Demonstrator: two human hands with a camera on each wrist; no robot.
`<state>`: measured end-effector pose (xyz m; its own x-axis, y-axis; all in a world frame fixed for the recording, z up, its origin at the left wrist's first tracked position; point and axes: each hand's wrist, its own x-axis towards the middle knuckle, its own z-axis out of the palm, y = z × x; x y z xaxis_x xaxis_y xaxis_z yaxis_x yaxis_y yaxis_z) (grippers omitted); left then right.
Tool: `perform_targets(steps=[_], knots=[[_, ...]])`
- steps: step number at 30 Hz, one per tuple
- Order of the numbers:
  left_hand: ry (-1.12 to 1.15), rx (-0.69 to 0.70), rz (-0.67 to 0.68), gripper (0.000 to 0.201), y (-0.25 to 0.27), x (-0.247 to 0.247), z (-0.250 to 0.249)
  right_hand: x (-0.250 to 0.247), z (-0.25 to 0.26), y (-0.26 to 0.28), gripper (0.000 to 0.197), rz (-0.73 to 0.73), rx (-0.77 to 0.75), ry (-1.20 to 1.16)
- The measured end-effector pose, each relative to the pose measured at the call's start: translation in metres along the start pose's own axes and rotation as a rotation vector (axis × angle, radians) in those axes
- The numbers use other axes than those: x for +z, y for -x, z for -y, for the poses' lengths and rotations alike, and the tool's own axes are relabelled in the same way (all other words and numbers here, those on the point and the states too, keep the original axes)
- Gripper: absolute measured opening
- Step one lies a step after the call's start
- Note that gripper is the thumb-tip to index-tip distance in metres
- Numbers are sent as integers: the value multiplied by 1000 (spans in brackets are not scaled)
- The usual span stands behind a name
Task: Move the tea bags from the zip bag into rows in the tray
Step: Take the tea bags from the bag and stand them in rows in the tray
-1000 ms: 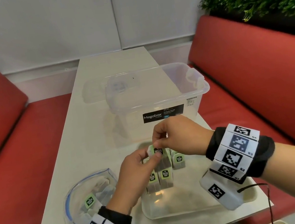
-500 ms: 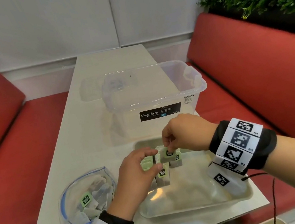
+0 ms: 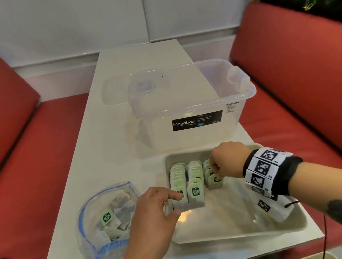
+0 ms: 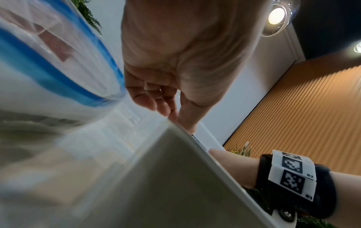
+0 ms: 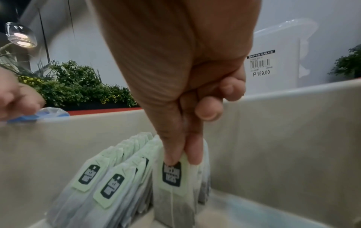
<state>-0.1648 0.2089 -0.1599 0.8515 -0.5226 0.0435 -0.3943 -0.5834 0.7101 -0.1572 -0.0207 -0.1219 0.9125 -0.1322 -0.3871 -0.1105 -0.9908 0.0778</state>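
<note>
Pinching, between right thumb and forefinger, the top edge of a grey paper tea bag with a pale green tag (image 5: 171, 182), the right hand (image 3: 227, 160) setting it upright at the front of the third row, probably so the tag faces forward like the rest. Other right fingers (image 5: 209, 111) curled clear of the bag. Two fuller rows of standing tea bags (image 3: 186, 185) just to the left of that hand, leaning back toward the far wall of the shallow beige plastic tray (image 3: 239, 234).

Left hand (image 3: 153, 218) loosely spread, holding nothing; forefinger tip touching the front bag of the leftmost row, seemingly to keep the row from tipping forward while the new bag goes in. In the left wrist view, thumb reaching down behind the tray's near corner, exact contact unclear.

Left of the left hand, close beside it: clear zip bag with a blue seal (image 3: 104, 222), mouth gaping, more tea bags loose inside, so the job judged well short of finished.

Plenty of bare tray floor toward the wrists for lengthening the rows; open floor also to the right of the right hand. Beyond both hands, a clear plastic storage box (image 3: 187, 113) standing near the tray's far rim, limiting reach that way. White table (image 3: 94, 164) edge close to the tray's near side.
</note>
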Motion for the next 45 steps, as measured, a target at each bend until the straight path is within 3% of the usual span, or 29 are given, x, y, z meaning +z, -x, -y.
perform_targets(steps=[13,15,20,26,32,37,39,42,45], knots=[[-13,-21,65,37,4,0,1,-1,-4,7,10,-85,-7,24],[-11,-24,75,37,4,0,3,-2,-4,14,4,-23,-63,31],[-3,-21,77,38,4,1,5,5,2,14,36,237,-177,79],[12,-4,80,43,5,2,7,5,7,-4,50,494,-302,215],[21,9,75,41,6,3,9,7,8,-14,53,495,-332,233],[43,17,63,32,7,0,6,6,7,-10,48,452,-253,185],[67,51,-12,32,9,-7,7,-3,9,-3,45,396,-221,144],[76,33,-266,42,14,-31,18,-25,16,11,36,201,-196,36],[-129,-44,-510,45,23,-60,39,-47,39,27,26,17,-242,-147]])
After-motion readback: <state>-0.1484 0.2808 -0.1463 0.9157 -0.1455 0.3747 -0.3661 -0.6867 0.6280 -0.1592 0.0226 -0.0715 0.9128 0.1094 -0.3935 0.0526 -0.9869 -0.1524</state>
